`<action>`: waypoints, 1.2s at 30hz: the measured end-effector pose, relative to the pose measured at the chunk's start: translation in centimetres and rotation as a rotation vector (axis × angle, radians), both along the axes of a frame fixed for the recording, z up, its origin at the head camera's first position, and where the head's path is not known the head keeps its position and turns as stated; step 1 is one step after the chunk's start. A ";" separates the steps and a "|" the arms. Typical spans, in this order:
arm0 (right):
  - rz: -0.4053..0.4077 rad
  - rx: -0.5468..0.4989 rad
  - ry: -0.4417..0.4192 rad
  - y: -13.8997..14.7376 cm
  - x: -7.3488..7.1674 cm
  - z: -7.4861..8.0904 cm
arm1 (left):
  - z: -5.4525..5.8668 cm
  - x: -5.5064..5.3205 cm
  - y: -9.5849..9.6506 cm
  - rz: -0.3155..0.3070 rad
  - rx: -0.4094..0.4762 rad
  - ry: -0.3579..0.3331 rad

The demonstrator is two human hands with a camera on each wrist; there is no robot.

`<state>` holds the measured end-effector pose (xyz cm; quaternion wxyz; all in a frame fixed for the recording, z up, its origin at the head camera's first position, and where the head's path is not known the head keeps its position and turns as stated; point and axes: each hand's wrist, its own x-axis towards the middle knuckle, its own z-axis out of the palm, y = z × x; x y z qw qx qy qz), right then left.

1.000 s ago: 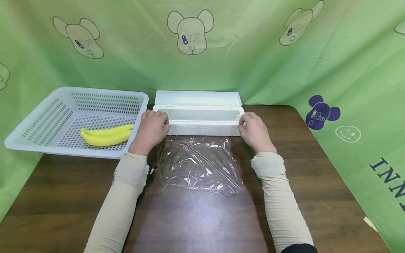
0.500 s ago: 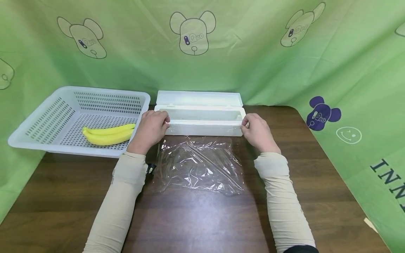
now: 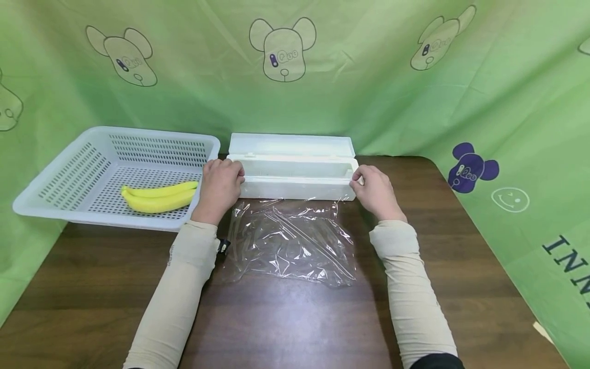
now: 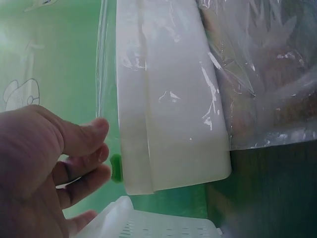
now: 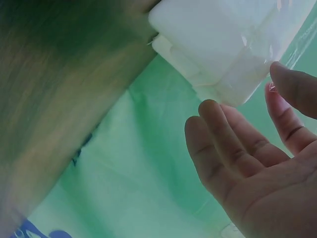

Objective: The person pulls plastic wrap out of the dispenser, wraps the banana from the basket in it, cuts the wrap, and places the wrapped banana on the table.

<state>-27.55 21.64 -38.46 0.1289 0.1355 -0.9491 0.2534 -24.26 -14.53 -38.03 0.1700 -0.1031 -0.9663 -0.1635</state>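
A long white cling film box (image 3: 295, 188) stands at the back of the table with its lid (image 3: 291, 144) tipped back. Clear cling film (image 3: 295, 246) drapes over its front and spreads wrinkled across the wood. At the box's left end my left hand (image 3: 220, 185) pinches the film's edge, and a taut strip of film (image 4: 100, 64) runs up from the thumb in the left wrist view. My right hand (image 3: 375, 190) is at the other end, thumb and index finger pinching the film's corner (image 5: 273, 87), the other fingers extended.
Left of the box stands a white slotted basket (image 3: 50, 212) with yellow bananas (image 3: 159, 199) lying in it. A green printed curtain (image 3: 359, 97) hangs behind the brown table (image 3: 295, 328) and along its right side.
Both hands stay at the box's ends with only slight shifts. The film edge along the box's front has risen towards its top. The camera view has drifted slightly.
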 end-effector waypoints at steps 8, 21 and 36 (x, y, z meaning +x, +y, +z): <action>-0.008 -0.134 -0.124 0.9 -1.0 0.0 | -0.3 -0.4 0.1 0.038 -0.013 0.012; -0.090 -0.200 -0.066 1.5 -0.7 0.0 | -1.0 -0.9 0.9 0.078 0.027 0.073; 0.138 0.066 -0.021 -2.9 0.7 1.6 | 1.0 -0.1 -0.4 0.098 -0.004 -0.077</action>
